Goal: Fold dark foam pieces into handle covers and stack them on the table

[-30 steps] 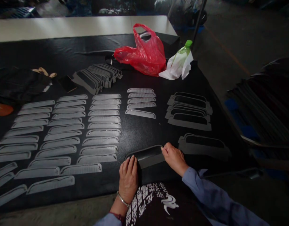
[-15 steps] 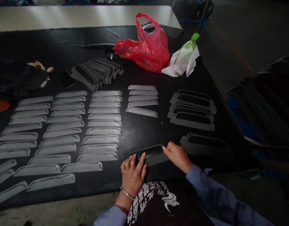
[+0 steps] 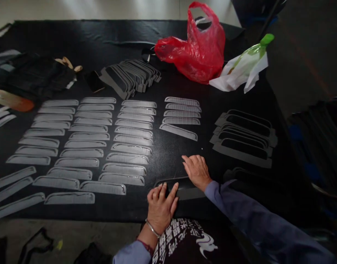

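A dark flat panel piece with a grey lower border (image 3: 192, 193) lies in front of me near the table's front edge. My left hand (image 3: 162, 205) rests on its left end with the fingers spread, and a metal bangle circles that wrist. Over the piece's far edge is my right hand (image 3: 196, 170), thumb and forefinger close together and pointing left. Whatever may be between those fingertips is too small or dark to make out. Left of the piece, the nearest column of grey curved-top strips (image 3: 127, 158) has shiny lines along the upper edges.
More strips (image 3: 84, 152) lie in columns to the left. A stack of dark grey-edged pieces (image 3: 242, 156) sits at right, another fanned stack (image 3: 132, 77) farther back. A red plastic bag (image 3: 197, 55), a white-and-green bag (image 3: 244, 69) and a phone (image 3: 94, 81) are at the back.
My right hand has moved off the piece's far right edge, forward and left over it. My left hand stays on the piece. The whole view has shifted.
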`<state>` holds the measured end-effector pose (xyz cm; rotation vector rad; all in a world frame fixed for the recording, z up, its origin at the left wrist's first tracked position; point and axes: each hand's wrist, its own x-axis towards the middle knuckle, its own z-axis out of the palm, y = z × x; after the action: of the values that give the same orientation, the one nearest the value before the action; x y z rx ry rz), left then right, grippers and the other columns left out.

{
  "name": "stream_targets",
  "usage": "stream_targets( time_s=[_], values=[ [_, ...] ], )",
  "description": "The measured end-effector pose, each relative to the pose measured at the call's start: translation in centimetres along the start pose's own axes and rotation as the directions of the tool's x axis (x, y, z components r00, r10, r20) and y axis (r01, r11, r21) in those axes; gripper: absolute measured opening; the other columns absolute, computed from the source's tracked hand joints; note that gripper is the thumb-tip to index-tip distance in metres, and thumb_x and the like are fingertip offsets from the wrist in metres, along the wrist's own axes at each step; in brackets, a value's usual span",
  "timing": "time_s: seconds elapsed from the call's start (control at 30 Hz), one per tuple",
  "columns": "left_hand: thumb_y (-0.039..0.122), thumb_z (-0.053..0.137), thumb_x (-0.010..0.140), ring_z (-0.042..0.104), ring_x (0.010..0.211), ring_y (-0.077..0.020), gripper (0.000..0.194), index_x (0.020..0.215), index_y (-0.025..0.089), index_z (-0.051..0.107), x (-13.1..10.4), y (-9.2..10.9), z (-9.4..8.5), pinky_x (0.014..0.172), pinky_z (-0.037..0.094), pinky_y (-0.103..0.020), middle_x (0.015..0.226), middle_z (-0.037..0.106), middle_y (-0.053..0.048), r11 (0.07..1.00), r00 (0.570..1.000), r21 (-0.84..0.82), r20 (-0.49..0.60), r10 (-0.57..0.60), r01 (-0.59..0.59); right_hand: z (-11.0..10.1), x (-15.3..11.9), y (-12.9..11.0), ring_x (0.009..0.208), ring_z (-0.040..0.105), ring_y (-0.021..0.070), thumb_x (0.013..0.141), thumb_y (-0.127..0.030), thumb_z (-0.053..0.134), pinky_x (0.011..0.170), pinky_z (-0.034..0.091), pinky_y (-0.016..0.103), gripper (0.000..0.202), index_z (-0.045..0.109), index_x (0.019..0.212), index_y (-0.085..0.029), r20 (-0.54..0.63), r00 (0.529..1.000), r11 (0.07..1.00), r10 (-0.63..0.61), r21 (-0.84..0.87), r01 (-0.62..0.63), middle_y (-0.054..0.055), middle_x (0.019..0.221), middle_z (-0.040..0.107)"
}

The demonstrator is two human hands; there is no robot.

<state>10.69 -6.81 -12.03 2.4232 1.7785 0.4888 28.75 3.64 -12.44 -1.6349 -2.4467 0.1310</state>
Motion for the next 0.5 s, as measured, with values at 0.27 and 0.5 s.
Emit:
stream_targets(
  time_s=[0.27, 0.5],
  values=[
    [0.042, 0.056, 0.084, 0.044, 0.107, -0.0225, 0.045, 0.128, 0.038, 0.047, -0.2, 0.1, 0.4, 0.093, 0.031, -0.039, 0.116, 0.052, -0.006, 1.0, 0.999, 0.007, -0.036, -0.009, 0.009, -1.4, 0.6, -0.5, 0.082, 0.046, 0.0242, 0.092, -0.029, 0.042, 0.073, 0.035, 0.038, 0.034, 0.051, 0.121, -0.015, -0.019, 1.0, 1.0, 0.011, -0.019, -0.011, 0.011, 0.088, 0.056],
    [0.043, 0.054, 0.085, 0.044, 0.106, -0.0224, 0.047, 0.128, 0.026, 0.05, -0.3, -0.3, 0.4, 0.094, 0.031, -0.038, 0.112, 0.055, -0.007, 1.0, 0.998, -0.02, -0.057, -0.017, 0.016, -0.3, 2.0, -3.3, 0.087, 0.046, 0.0259, 0.09, -0.033, 0.046, 0.081, 0.035, 0.042, 0.043, 0.044, 0.129, -0.015, 0.003, 0.998, 0.998, -0.057, -0.02, 0.057, 0.012, 0.093, 0.055]
  ],
)
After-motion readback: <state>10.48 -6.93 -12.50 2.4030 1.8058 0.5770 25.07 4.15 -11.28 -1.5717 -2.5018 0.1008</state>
